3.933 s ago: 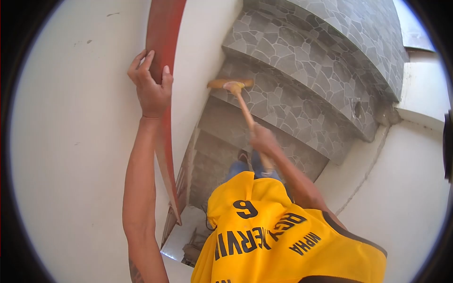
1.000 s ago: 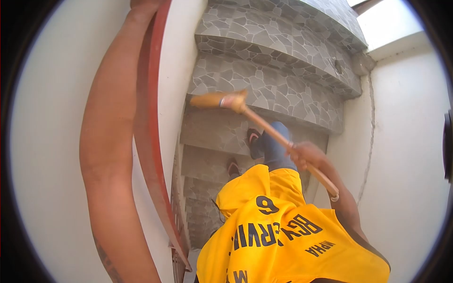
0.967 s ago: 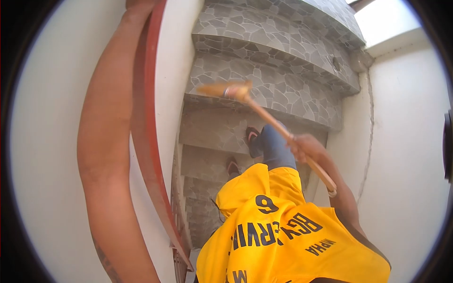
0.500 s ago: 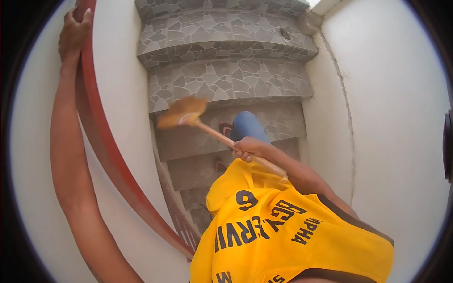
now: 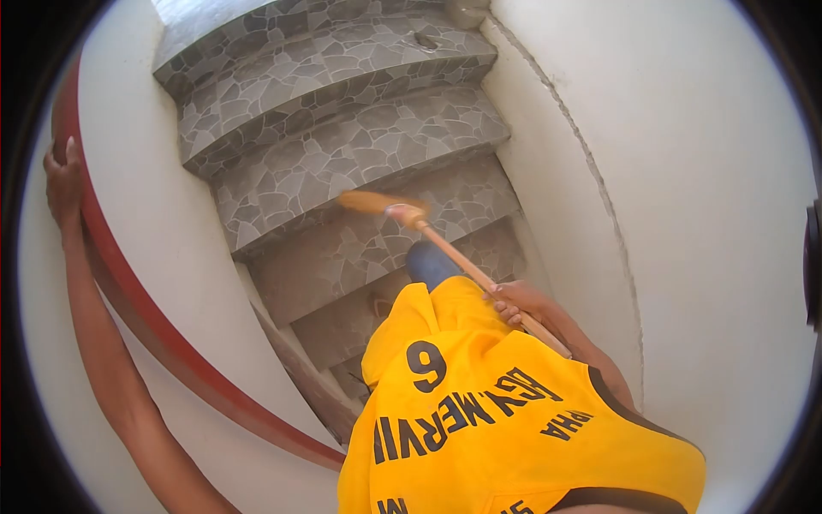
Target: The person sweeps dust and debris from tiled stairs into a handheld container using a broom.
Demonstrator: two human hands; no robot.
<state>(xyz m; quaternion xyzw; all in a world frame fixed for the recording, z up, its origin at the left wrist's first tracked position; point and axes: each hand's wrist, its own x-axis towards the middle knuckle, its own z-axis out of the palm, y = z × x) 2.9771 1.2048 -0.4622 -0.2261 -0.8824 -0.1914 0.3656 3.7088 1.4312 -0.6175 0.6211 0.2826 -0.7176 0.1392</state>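
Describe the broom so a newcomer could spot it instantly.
Start at the grey stone-pattern stairs that curve between white walls. Just above the yellow shirt, the right hand grips a slim wooden handle that slants up-left to a blurred tan head: the broom. It is the only stick-shaped, orange-brown thing there.

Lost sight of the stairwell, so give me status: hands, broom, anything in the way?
Left hand gripping red handrail. Right hand closed on broom, head over stone-pattern steps. Steps ahead show no obstruction.
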